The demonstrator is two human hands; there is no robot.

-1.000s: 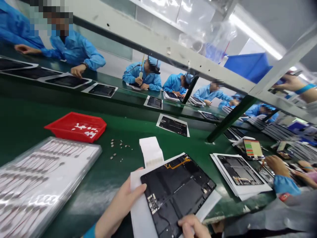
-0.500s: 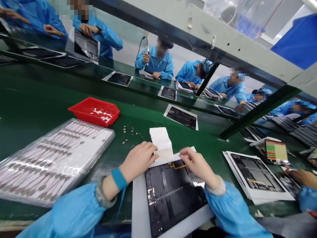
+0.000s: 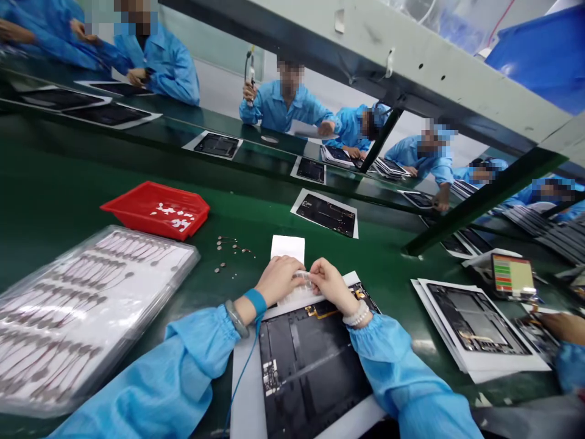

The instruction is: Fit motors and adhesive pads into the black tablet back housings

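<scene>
The left hand [image 3: 278, 280] and right hand [image 3: 333, 286] pinched the pale strip [image 3: 297, 297] in their fingers at the frame's centre, just above the black panel [image 3: 315, 378]; such thin material wanted light, steady pressure.

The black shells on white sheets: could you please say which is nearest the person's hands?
The front centre shell: the right hand reaches across its far edge; others lie farther away.

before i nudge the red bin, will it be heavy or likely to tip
The red bin looks light and stiff, given its thin walls. It would probably slide rather than tip, as it sits low and wide on the green table. The small white scraps inside might shift if jolted.
</scene>
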